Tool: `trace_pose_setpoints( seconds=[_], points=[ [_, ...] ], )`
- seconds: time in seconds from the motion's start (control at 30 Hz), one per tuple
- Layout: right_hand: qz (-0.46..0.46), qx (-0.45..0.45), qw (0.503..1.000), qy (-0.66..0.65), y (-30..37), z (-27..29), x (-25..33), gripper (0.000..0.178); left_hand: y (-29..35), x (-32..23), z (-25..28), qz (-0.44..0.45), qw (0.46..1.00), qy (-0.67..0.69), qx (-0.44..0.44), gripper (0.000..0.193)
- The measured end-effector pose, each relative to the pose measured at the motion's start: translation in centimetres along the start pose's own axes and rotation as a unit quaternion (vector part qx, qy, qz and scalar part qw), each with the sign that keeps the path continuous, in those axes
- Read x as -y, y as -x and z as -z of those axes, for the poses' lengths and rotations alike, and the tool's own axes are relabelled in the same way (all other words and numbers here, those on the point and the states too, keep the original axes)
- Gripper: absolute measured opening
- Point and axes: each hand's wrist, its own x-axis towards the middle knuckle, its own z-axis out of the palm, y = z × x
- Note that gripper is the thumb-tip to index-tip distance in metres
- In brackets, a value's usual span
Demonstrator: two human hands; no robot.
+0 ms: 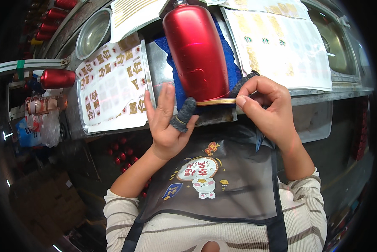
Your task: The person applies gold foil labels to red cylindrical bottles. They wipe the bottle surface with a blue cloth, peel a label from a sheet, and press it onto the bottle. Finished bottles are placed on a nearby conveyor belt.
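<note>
Fingers, right hand (272, 108): thumb and forefinger pinched on the right end of a narrow gold strip (216, 102); a dark blue pointed tool (259, 140) shows just below, its hold unclear.
Fingers, left hand (165, 126): spread wide, gripping nothing; a grey finger cover (186, 113) meets the strip's left end, whether pressing I cannot tell.
Gold strip: mid-frame, stretched straight across the bottle's lower end.
Red bottle (197, 54): upper centre, lying neck toward the top edge, over blue cloth (234, 77).
Desk sides: gold-printed sheet (113, 90) left of centre, white sheet (300, 56) upper right, clear bowl (79, 38) upper left.
</note>
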Motion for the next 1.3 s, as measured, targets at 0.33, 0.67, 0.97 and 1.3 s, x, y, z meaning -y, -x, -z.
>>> trace_pose_setpoints(
  seconds=[0.33,0.67,0.97,1.3],
  points=[
    [-0.007,-0.010,0.999,-0.042,-0.4,0.2,-0.7,0.005,-0.8,-0.5,0.2,-0.019,0.999,-0.019,0.017,0.034],
    [-0.013,-0.011,1.000,-0.010,-0.8,0.1,-1.6,0.004,-2.7,-0.8,0.2,-0.102,0.993,-0.065,0.002,0.042],
    [0.022,-0.017,0.999,0.046,-1.4,0.0,-3.1,0.007,-4.7,-1.4,-1.9,-0.069,0.994,-0.056,-0.069,0.068],
    [0.060,-0.066,0.982,0.164,0.0,-2.6,-1.9,0.037,1.4,-0.2,-0.8,0.031,0.997,0.061,-0.034,0.051]
  ],
)
